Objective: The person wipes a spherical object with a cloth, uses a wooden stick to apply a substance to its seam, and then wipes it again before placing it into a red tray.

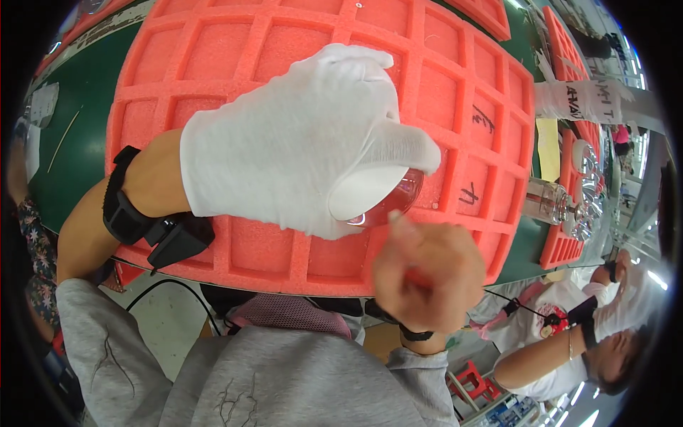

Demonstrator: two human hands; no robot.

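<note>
Your green counter [75, 124] shows at the far left and again on the right, and over its middle lies a wide pinkish-red foam tray [217, 53], split into squarish compartments, with black pen marks toward its right. At the near right, well apart from your hands, is a co-worker [551, 359] in a white top. Beyond the tray's right edge you have a post wrapped in white [580, 101], with a clear glass vessel [546, 201] on its near side. Your left hand [306, 135], in a white glove, comes over the tray from the left and is closed on a clear rounded piece [407, 192], the thumb lying along its far side; I cannot tell how the other fingers meet it. Your right hand [432, 274] is bare and blurred, fingers curled, just to the near right of that piece; I cannot tell whether it pinches or touches anything. A black wristband [128, 196] circles your left wrist. The clear piece sits above the tray, right of its middle, red foam showing through it. Near the post lies a yellow sheet [548, 151], and at the far left a thin pale stick [64, 139] rests on the counter
</note>
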